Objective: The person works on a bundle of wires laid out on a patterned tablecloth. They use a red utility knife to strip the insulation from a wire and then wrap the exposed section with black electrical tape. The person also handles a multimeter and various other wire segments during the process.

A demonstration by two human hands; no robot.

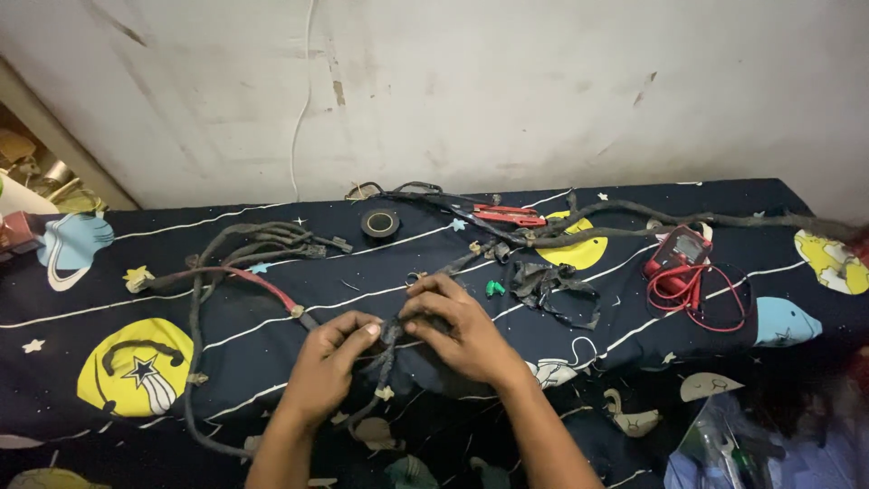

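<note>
Your left hand (330, 358) and right hand (453, 330) pinch the black wire harness (389, 349) with clenched fingers; pulling too hard could tear a thin wire from its connector (385, 393).

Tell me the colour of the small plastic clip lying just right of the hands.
Green; the small clip shows best in the head view, on the dark patterned cloth.

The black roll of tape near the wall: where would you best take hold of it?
The black roll of tape lies flat, its hole facing up, clear of the black wire harness. Probably best come straight down from above, one finger in the hole and the thumb on the outer rim.
</note>
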